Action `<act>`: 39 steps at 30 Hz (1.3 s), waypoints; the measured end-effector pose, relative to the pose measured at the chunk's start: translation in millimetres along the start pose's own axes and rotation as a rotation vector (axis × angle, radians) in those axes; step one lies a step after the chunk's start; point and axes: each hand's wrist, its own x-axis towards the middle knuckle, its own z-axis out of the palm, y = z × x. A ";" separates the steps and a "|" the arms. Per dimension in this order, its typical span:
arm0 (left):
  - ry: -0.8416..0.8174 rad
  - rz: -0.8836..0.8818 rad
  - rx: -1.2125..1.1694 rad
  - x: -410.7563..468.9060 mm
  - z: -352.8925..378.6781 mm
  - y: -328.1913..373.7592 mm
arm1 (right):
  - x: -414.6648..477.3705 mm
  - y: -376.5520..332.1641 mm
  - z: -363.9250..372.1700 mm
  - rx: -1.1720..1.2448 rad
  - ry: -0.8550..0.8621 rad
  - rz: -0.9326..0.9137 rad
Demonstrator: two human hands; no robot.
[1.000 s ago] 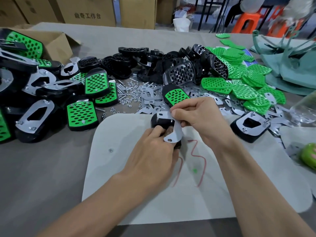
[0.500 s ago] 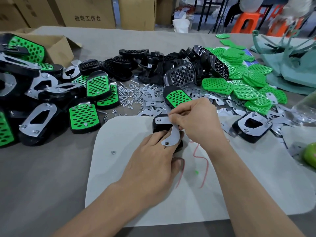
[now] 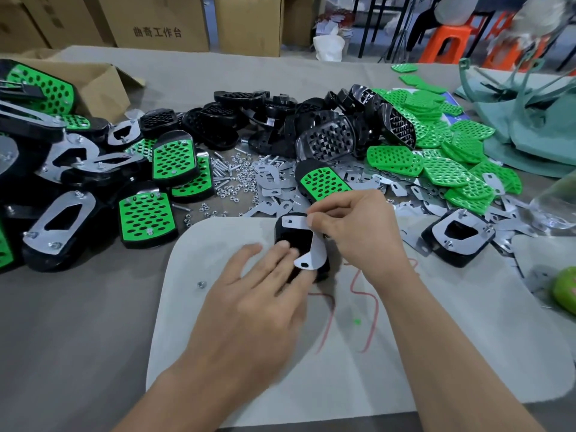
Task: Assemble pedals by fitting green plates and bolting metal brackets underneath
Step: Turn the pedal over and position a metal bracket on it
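A person's view down onto a grey desk (image 3: 78,322) covered with pedal parts. At the centre lies a white mat (image 3: 483,322) with a red scribble (image 3: 367,310) on it. One black pedal body (image 3: 297,244) rests on the far part of the mat. A curved metal bracket (image 3: 311,244) lies across the pedal body's top.

The right hand (image 3: 352,226) has its grip closed on the bracket, with thumb and fingertips pinching the bracket's far end. The left hand (image 3: 265,285), slightly blurred, has an open grip: its fingers are straight and the fingertips rest on the near left side of the pedal body.

A single loose nut (image 3: 201,284) sits on the mat to the left of the hands. Just beyond the right hand lies a pedal with a green plate (image 3: 324,182) fitted. Loose brackets (image 3: 271,182) and a scatter of bolts and nuts (image 3: 230,176) lie along the mat's far edge. Finished pedals (image 3: 146,216) are heaped on the left, bare black pedal bodies (image 3: 280,126) are piled at the back, and loose green plates (image 3: 436,151) are piled on the right. An open cardboard box (image 3: 103,85) stands at the far left.
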 end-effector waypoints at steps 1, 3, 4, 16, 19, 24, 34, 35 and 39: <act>0.140 -0.001 0.022 -2.5 -3.2 -1.5 | 0.0 0.8 1.0 -0.002 0.007 -0.006; 0.297 -0.102 -0.049 1.5 -12.6 -5.9 | -0.8 2.7 3.8 -0.023 0.031 -0.035; 0.307 -0.198 -0.123 7.5 -16.9 -9.8 | -1.3 3.6 5.2 -0.028 0.044 -0.045; -0.352 -0.509 -0.678 38.6 5.8 -45.8 | -1.0 9.0 -4.7 -0.018 -0.166 -0.053; -0.374 -0.481 -0.644 37.1 8.7 -48.9 | -2.3 11.2 -17.1 0.020 -0.321 -0.040; -0.338 -0.418 -0.566 34.2 10.3 -44.8 | -4.1 9.6 -23.2 0.085 -0.437 -0.082; -0.432 -0.458 -0.753 33.1 -1.7 -55.1 | -5.2 16.1 -20.3 0.091 -0.411 -0.099; -0.335 -0.506 -0.746 30.7 -1.1 -50.8 | -6.0 17.2 -20.3 0.094 -0.407 -0.098; -0.065 -0.595 -0.442 22.5 0.1 -30.5 | -7.0 19.6 -19.6 0.079 -0.382 -0.084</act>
